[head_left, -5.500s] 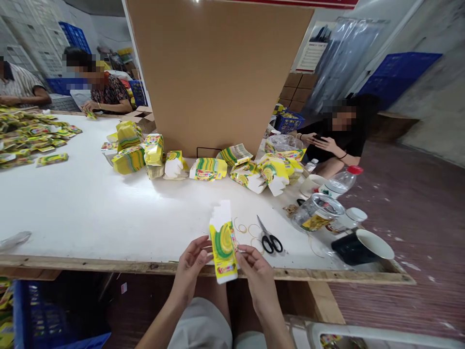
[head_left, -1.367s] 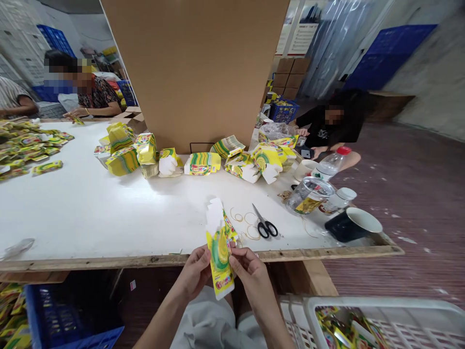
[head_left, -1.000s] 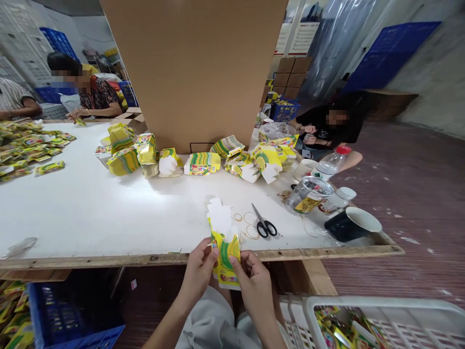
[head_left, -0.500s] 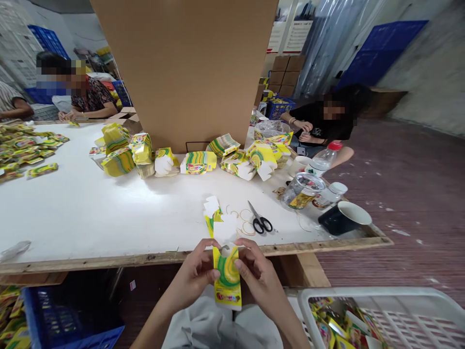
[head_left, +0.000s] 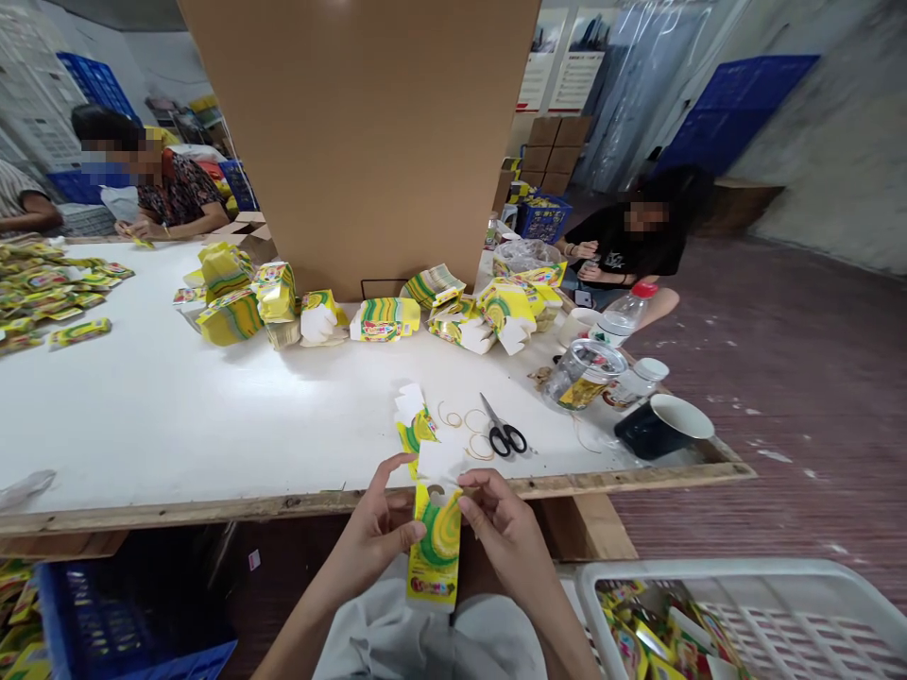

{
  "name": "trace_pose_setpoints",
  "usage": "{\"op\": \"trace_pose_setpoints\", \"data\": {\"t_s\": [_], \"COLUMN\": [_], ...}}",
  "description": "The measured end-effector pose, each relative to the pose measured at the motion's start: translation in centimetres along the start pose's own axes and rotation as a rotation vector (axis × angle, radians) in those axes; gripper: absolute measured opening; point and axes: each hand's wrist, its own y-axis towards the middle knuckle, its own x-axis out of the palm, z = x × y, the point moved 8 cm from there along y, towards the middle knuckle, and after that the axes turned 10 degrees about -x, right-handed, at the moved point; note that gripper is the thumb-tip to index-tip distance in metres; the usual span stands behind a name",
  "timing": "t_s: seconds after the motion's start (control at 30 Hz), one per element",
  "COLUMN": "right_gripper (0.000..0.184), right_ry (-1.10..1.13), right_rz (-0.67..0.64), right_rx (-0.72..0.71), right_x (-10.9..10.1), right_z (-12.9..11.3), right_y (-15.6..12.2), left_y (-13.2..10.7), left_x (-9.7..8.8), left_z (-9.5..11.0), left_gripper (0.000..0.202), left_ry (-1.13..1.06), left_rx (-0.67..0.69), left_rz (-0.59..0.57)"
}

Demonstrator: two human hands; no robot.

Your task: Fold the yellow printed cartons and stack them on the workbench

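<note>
A yellow and green printed carton (head_left: 435,548) is held above my lap, its white top flap (head_left: 439,461) standing up. My left hand (head_left: 388,518) grips its left edge, thumb on the front and index finger raised near the flap. On the other side my right hand (head_left: 496,515) pinches the upper right edge between thumb and fingers. Just beyond, a flat carton (head_left: 417,420) lies on the table. Black-handled scissors (head_left: 504,430) and several rubber bands (head_left: 476,430) lie to its right.
Bundles of flat cartons (head_left: 386,319) line the table before a large cardboard sheet (head_left: 354,142). A dark cup (head_left: 662,427), jar (head_left: 585,373) and bottle (head_left: 627,316) stand right. A white basket (head_left: 709,571) and blue crate (head_left: 128,652) flank me. Co-workers sit beyond the table.
The carton has tilted slightly, its lower end shifting left. My right fingers have moved up toward its top corner, and my left index finger has lifted a little off the top edge.
</note>
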Motion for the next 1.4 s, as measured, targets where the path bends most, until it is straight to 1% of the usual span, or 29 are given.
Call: {"op": "trace_pose_setpoints", "data": {"t_s": [0.07, 0.1, 0.17, 0.23, 0.3, 0.33, 0.37, 0.43, 0.5, 0.53, 0.63, 0.73, 0.83, 0.93, 1.0, 1.07, 1.13, 1.2, 1.23, 1.3, 1.33, 1.37, 1.4], "right_gripper": [0.019, 0.019, 0.019, 0.019, 0.024, 0.027, 0.03, 0.035, 0.035, 0.033, 0.029, 0.031, 0.031, 0.027, 0.025, 0.024, 0.022, 0.02, 0.02, 0.021, 0.022, 0.024, 0.027], "right_ry": [-0.048, -0.072, -0.082, -0.042, 0.01, 0.033, 0.052, 0.064, -0.012, -0.088, -0.32, -0.399, -0.372, -0.314, -0.2, -0.072, -0.037, -0.117, -0.189, -0.382, -0.502, -0.625, -0.755], "right_rz": [-0.022, -0.038, -0.045, 0.04, 0.16, 0.183, 0.161, 0.026, -0.071, -0.085, -0.062, -0.05, -0.044, 0.068, 0.132, 0.148, 0.145, 0.108, 0.069, -0.019, -0.042, -0.038, 0.017], "right_rx": [-0.003, -0.011, -0.021, -0.015, 0.002, 0.018, 0.04, 0.094, 0.116, 0.106, 0.036, -0.012, -0.03, -0.048, -0.062, -0.062, -0.057, -0.054, -0.044, -0.001, 0.03, 0.045, 0.041], "right_x": [-0.2, -0.1, -0.1, -0.7, -1.6, -1.7, -1.4, -0.2, 0.7, 0.8, 0.9, 1.2, 1.2, -0.2, -0.9, -1.2, -1.7, -2.9, -3.8, -6.7, -8.9, -11.2, -13.8], "right_z": [-0.2, -0.5, -0.8, -0.8, -0.7, -0.7, -0.6, -0.6, -0.7, -0.8, -1.1, -1.1, -1.0, -1.2, -1.5, -2.1, -3.2, -4.6, -5.1, -5.4, -5.2, -5.0, -4.9], "right_y": [0.1, 0.2, 0.4, 0.4, 0.2, 0.1, 0.1, 0.0, 0.0, 0.0, 0.2, 0.0, -0.3, -0.6, -0.7, -0.9, -1.2, -1.9, -2.5, -4.0, -5.0, -5.9, -6.7], "left_y": [0.0, 0.0, -0.1, -0.1, -0.1, 0.0, 0.0, 0.0, 0.0, 0.0, -0.1, 0.0, 0.1, 0.4, 0.6, 0.7, 0.6, 0.4, 0.3, 0.1, 0.0, 0.1, 0.3], "left_x": [0.0, 0.1, 0.3, 0.2, -0.2, -0.4, -0.6, -0.7, -0.3, 0.0, 0.7, 0.9, 0.8, 0.9, 1.1, 1.6, 2.8, 4.4, 5.3, 6.4, 6.3, 5.7, 4.5], "left_z": [-0.1, -0.1, -0.1, -0.1, -0.1, -0.1, -0.1, -0.1, -0.2, -0.3, -0.1, 0.1, 0.1, -0.1, -0.3, -0.5, -0.7, -1.0, -1.3, -1.8, -1.9, -1.9, -1.6], "left_gripper": [0.082, 0.08, 0.062, 0.044, 0.036, 0.033, 0.031, 0.026, 0.025, 0.026, 0.032, 0.038, 0.04, 0.036, 0.033, 0.031, 0.032, 0.034, 0.035, 0.038, 0.04, 0.042, 0.043], "left_ry": [-0.003, -0.004, -0.004, 0.011, 0.057, 0.103, 0.163, 0.285, 0.348, 0.343, 0.244, 0.13, 0.067, 0.068, 0.087, 0.119, 0.16, 0.205, 0.236, 0.329, 0.378, 0.428, 0.481], "left_rx": [0.0, -0.004, -0.011, -0.008, 0.009, 0.032, 0.06, 0.114, 0.122, 0.107, 0.055, 0.014, -0.006, -0.002, 0.023, 0.063, 0.084, 0.064, 0.041, -0.007, -0.014, -0.001, 0.032], "left_rz": [-0.002, -0.011, -0.029, -0.018, 0.033, 0.069, 0.103, 0.142, 0.124, 0.099, 0.027, 0.018, 0.029, 0.036, 0.049, 0.072, 0.068, 0.024, -0.016, -0.096, -0.114, -0.103, -0.053]}}
